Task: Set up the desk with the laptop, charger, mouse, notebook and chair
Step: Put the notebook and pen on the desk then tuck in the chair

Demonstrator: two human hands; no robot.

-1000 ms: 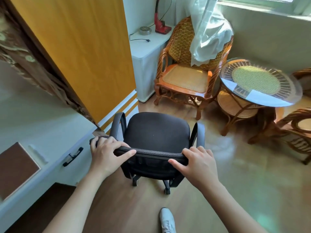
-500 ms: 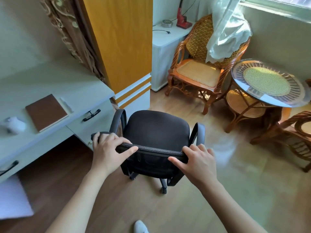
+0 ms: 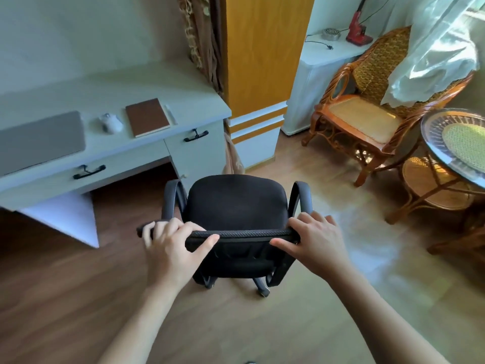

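Note:
A black office chair point(image 3: 236, 203) on castors stands on the wooden floor, to the right of the desk's knee space. My left hand point(image 3: 173, 245) grips the left end of its backrest top, and my right hand point(image 3: 315, 240) grips the right end. On the pale desk point(image 3: 183, 101) lie a closed grey laptop point(image 3: 39, 140), a white mouse point(image 3: 111, 123) and a brown notebook point(image 3: 147, 116) with a white pen beside it. No charger is visible.
A yellow wardrobe point(image 3: 262, 48) stands right of the desk. Beyond are a white cabinet point(image 3: 315, 74), a rattan armchair point(image 3: 367, 109) under a curtain, and a glass-topped rattan table point(image 3: 459, 143) at the right. Desk drawers have black handles.
The view has swung left, bringing the desk top, laptop and mouse into sight. The chair has shifted slightly away from the wardrobe toward the desk opening; both hands keep their grip.

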